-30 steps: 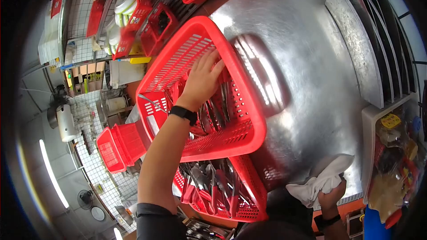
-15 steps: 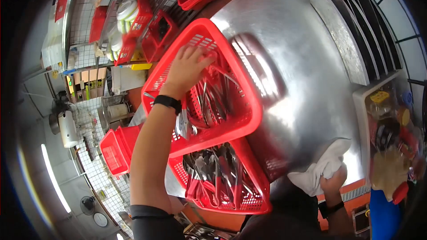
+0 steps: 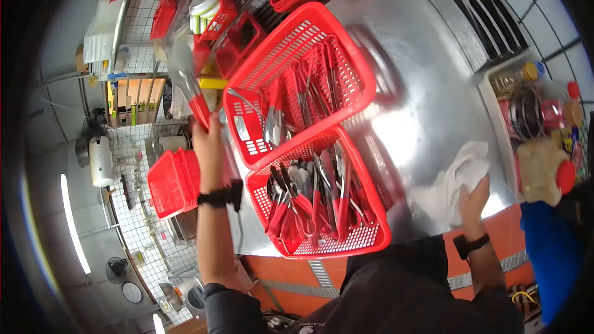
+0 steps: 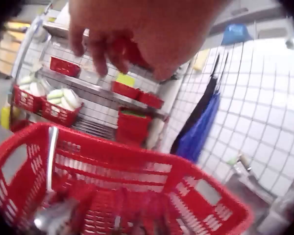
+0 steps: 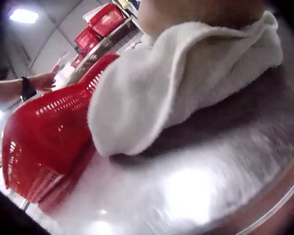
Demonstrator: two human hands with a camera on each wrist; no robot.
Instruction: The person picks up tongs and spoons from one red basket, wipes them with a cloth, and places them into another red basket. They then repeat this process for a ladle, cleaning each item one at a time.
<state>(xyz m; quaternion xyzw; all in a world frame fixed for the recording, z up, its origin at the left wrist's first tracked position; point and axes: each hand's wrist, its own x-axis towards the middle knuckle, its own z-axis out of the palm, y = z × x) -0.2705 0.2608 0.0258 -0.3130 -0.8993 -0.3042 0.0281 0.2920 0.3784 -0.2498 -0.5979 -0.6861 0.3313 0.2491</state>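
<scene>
Probably light and stiff: a red-handled utensil point(image 3: 199, 110) raised in the left hand point(image 3: 209, 145)

The steel table point(image 3: 396, 18) is largest: its smooth top spreads ahead of the right fingers, and its near edge runs just behind them, with orange floor point(image 3: 504, 230) beyond. Between the baskets and the right hand point(image 3: 475, 198) lies an open stretch of steel, room enough for those fingers to slide. Past the left fingers a wall shelf point(image 4: 88, 85) could limit reach, though how near it is I cannot tell.

The far basket point(image 3: 365, 80) lies below the left fingers and to their right, its rim apart from them. The near basket point(image 3: 382, 229) sits lower and right of the same fingers, crowded with tongs point(image 3: 312, 213). Both rims could well catch a long tool swung low.

Next comes a white cloth point(image 3: 461, 167), bunched and gripped in the right fingers; it should be soft, limp and safe to squeeze.

Smallest is the utensil itself, pointing up and away from the left fingers, which are curled round its red handle. Its far end is blurred but looks metallic. That handle probably gives the surest hold, since bare metal may be slippery; nothing about it suggests fragility.
</scene>
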